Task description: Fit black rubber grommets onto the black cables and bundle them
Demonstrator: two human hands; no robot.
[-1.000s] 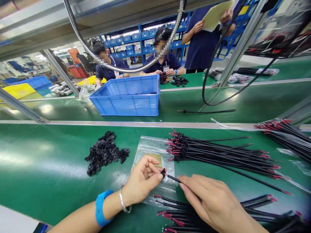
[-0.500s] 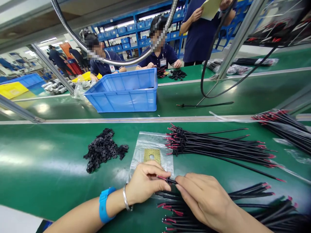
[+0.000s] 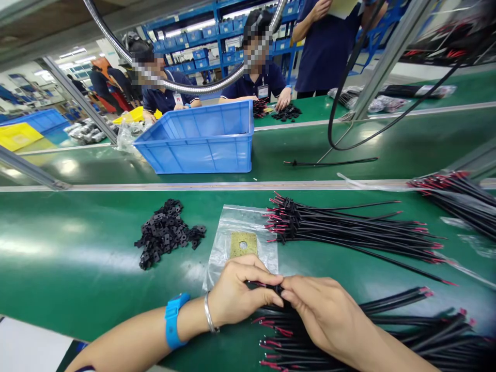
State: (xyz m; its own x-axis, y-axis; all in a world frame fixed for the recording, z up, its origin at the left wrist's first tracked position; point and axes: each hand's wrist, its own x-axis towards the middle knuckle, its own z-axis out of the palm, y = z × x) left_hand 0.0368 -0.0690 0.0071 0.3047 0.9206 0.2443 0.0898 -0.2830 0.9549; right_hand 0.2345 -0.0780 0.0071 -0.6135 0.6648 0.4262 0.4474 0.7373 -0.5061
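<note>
My left hand (image 3: 241,297), with a blue band and a silver bangle at the wrist, is closed on the wire end of a black cable (image 3: 278,289). My right hand (image 3: 329,312) pinches the same cable right beside it, the fingertips of both hands almost meeting. A small black part sits on the cable there, mostly hidden by the fingers. Under my hands lies a loose bundle of black cables (image 3: 289,356) with red wire ends. Just beyond is a clear plastic bag (image 3: 220,235) with a yellowish sponge (image 3: 243,245) on it.
A pile of small black plastic pieces (image 3: 166,230) lies to the left. Cables fitted with black pieces (image 3: 349,230) lie to the right, and another bundle (image 3: 465,201) farther right. Beyond the metal rail (image 3: 194,186) stands a blue crate (image 3: 201,155). Co-workers sit and stand opposite.
My right hand has moved in against my left fingertips, covering more of the cable and the black part. Both hands still hold the cable. The view has shifted slightly.
</note>
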